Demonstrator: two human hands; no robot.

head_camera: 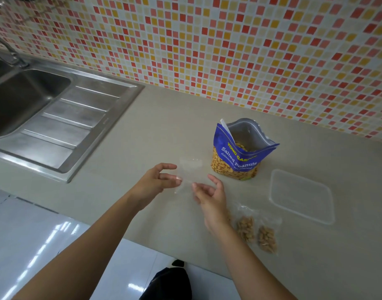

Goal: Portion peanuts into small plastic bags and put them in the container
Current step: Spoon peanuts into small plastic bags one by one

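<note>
An empty small clear plastic bag lies on the beige counter between my hands. My left hand hovers at its left edge, fingers loosely curved, fingertips touching the bag and thumb spread apart. My right hand is at the bag's lower right with its fingers spread, holding nothing. An opened blue bag of salted peanuts stands upright just behind. Two filled small bags of peanuts lie to the right of my right wrist. The clear plastic container sits at the right.
A steel sink with a ribbed drainboard and a tap fills the left of the counter. The mosaic tile wall runs behind. The counter's front edge drops to a glossy white floor.
</note>
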